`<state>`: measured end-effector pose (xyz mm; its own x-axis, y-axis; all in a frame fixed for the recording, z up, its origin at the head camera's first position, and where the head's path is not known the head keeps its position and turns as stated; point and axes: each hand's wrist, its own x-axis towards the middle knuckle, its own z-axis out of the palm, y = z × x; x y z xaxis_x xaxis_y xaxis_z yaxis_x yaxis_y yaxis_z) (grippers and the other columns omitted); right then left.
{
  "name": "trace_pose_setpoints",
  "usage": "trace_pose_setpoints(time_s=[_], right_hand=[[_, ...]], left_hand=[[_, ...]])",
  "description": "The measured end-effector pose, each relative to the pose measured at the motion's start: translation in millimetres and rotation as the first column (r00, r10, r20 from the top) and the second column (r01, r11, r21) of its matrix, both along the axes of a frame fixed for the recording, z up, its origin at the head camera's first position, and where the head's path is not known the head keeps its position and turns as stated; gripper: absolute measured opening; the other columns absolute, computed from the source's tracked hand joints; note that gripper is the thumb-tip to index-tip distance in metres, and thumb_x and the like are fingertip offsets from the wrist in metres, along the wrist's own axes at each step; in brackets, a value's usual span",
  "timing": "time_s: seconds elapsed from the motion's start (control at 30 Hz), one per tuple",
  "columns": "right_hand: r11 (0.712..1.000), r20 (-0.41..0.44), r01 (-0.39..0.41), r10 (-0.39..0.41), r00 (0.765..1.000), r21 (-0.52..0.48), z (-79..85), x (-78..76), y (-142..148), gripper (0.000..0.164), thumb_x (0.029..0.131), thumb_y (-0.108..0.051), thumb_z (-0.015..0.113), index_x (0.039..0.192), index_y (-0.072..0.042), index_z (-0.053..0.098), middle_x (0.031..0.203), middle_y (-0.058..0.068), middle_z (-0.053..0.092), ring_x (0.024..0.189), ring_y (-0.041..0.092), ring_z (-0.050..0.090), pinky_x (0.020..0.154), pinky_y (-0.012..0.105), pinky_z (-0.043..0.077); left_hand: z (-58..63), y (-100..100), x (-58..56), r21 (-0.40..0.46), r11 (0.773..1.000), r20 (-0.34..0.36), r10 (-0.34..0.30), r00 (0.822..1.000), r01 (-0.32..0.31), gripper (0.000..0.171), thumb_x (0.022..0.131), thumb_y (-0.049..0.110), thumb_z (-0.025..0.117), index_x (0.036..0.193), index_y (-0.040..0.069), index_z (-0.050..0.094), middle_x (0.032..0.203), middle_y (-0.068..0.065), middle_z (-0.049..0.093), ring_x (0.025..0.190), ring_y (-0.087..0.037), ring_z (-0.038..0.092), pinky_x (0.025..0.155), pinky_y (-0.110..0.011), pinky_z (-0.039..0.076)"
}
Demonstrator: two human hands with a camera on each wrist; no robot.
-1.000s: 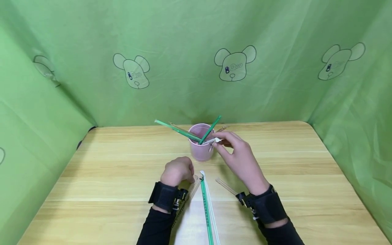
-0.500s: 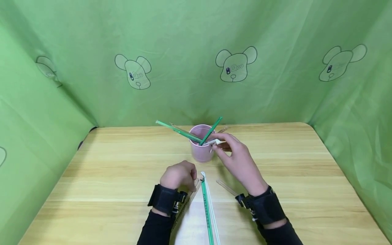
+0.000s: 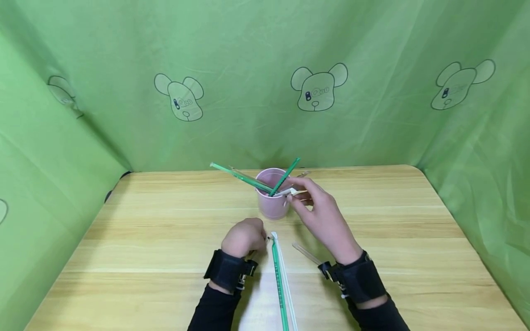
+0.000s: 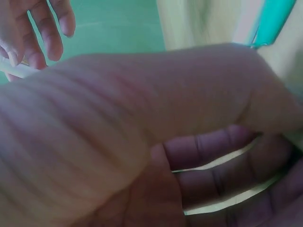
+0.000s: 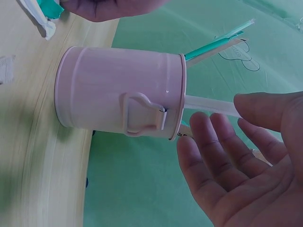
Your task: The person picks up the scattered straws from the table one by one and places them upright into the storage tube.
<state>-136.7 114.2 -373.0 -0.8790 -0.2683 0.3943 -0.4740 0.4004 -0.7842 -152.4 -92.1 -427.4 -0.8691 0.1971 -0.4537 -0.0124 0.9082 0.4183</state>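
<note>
My right hand point(image 3: 318, 214) is at the mouth of a pink metal cup point(image 5: 118, 90); thumb and fingertips pinch a white wrapped straw point(image 5: 213, 105) standing in it. The cup also holds green straws point(image 3: 285, 176) and slim wooden sticks. Lower left of the cup, my left hand point(image 3: 245, 238) is close over the table with fingers curled and pinching at wrapped wooden chopsticks point(image 3: 253, 254), mostly hidden beneath it. In the left wrist view, thumb and fingers of the left hand point(image 4: 199, 104) come together at the right edge.
A green straw point(image 3: 279, 280) and a white straw point(image 3: 286, 280) lie side by side between the forearms. Another wooden stick point(image 3: 305, 253) lies partly under the right wrist. Green curtains point(image 3: 248, 69) enclose the wooden table point(image 3: 145, 257) at the back and sides.
My left hand has closed over the chopsticks and shifted slightly right; their long ends no longer show beside the wrist. The right hand and cup hold nearly the same place.
</note>
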Motion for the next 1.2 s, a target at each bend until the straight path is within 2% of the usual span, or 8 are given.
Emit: trace_pose_setpoints(time_s=[0.03, 0.1, 0.2, 0.27, 0.4, 0.77, 0.9, 1.2], right_hand=[[1.000, 0.000, 0.002, -0.002, 1.000, 0.001, 0.0, -0.4, 0, 0.039, 0.104, -0.007, 0.070, 0.141, -0.015, 0.063, 0.132, 0.001, 0.068, 0.111, 0.018, 0.069, 0.095, 0.039, 0.058], [1.000, -0.001, 0.003, -0.003, 1.000, 0.002, -0.7, -1.3, 1, 0.039, 0.104, -0.007, 0.070, 0.142, -0.014, 0.063, 0.131, 0.003, 0.068, 0.111, 0.019, 0.069, 0.095, 0.041, 0.058], [1.000, -0.003, 0.002, -0.002, 1.000, 0.001, -2.0, -3.0, 1, 0.039, 0.104, -0.007, 0.070, 0.142, -0.014, 0.063, 0.131, 0.004, 0.068, 0.111, 0.020, 0.069, 0.094, 0.043, 0.058], [1.000, -0.002, 0.004, -0.004, 1.000, 0.000, -1.9, -3.0, 1, 0.039, 0.104, -0.007, 0.070, 0.142, -0.014, 0.063, 0.131, 0.004, 0.069, 0.111, 0.019, 0.069, 0.094, 0.043, 0.058], [1.000, 0.001, 0.000, 0.000, 1.000, 0.001, -1.5, -2.7, 0, 0.038, 0.104, -0.006, 0.070, 0.142, -0.011, 0.063, 0.130, 0.003, 0.068, 0.111, 0.019, 0.069, 0.094, 0.042, 0.058], [1.000, 0.007, -0.007, 0.007, 1.000, 0.005, -2.3, -2.0, 0, 0.039, 0.104, -0.007, 0.070, 0.141, -0.014, 0.063, 0.132, -0.001, 0.067, 0.111, 0.019, 0.069, 0.095, 0.039, 0.058], [1.000, 0.008, -0.008, 0.008, 1.000, 0.008, -2.5, -2.4, 0, 0.040, 0.103, -0.006, 0.071, 0.142, -0.013, 0.063, 0.133, 0.000, 0.067, 0.111, 0.019, 0.069, 0.095, 0.040, 0.058], [1.000, 0.014, -0.014, 0.014, 1.000, 0.015, -1.2, -2.7, -1, 0.041, 0.103, -0.005, 0.070, 0.143, -0.013, 0.062, 0.133, 0.001, 0.067, 0.112, 0.020, 0.069, 0.095, 0.039, 0.058]], left_hand=[[0.7, 0, 0.5, 0.005, 1.000, -0.004, 0.007, 1.000, -0.007, 0.024, 0.076, -0.009, 0.069, 0.064, 0.009, 0.057, 0.062, -0.003, 0.054, 0.051, -0.019, 0.051, 0.046, -0.031, 0.043], [21.2, 4, 9.5, 0.015, 0.999, 0.008, 0.033, 0.999, -0.033, 0.022, 0.078, -0.011, 0.073, 0.067, 0.004, 0.061, 0.064, -0.005, 0.056, 0.052, -0.019, 0.050, 0.048, -0.031, 0.042], [30.5, 1, 13.4, 0.063, 0.998, -0.015, 0.019, 1.000, -0.018, 0.015, 0.083, -0.009, 0.077, 0.074, 0.003, 0.071, 0.070, -0.003, 0.060, 0.056, -0.017, 0.051, 0.051, -0.029, 0.044], [33.2, -3, 13.9, 0.101, 0.995, -0.047, 0.005, 0.999, 0.000, 0.012, 0.085, -0.007, 0.077, 0.079, 0.004, 0.075, 0.075, -0.002, 0.063, 0.060, -0.016, 0.053, 0.054, -0.028, 0.045], [34.7, -10, 11.6, 0.161, 0.987, -0.099, 0.020, 0.995, -0.004, 0.010, 0.089, -0.006, 0.075, 0.087, 0.005, 0.073, 0.084, -0.002, 0.065, 0.070, -0.017, 0.056, 0.061, -0.029, 0.048], [39.8, -15, 6.8, 0.316, 0.948, -0.240, 0.041, 0.970, 0.038, 0.008, 0.094, -0.007, 0.069, 0.095, 0.000, 0.070, 0.086, -0.003, 0.061, 0.076, -0.019, 0.055, 0.068, -0.031, 0.049], [43.4, -18, 6.4, 0.358, 0.931, -0.301, 0.050, 0.952, 0.065, 0.008, 0.094, -0.008, 0.070, 0.098, -0.002, 0.072, 0.090, -0.006, 0.064, 0.078, -0.019, 0.057, 0.072, -0.033, 0.053], [59.3, -23, 7.6, 0.436, 0.891, -0.452, 0.095, 0.887, 0.127, 0.006, 0.099, -0.003, 0.072, 0.103, 0.000, 0.076, 0.097, -0.006, 0.064, 0.088, -0.021, 0.062, 0.080, -0.037, 0.056]])
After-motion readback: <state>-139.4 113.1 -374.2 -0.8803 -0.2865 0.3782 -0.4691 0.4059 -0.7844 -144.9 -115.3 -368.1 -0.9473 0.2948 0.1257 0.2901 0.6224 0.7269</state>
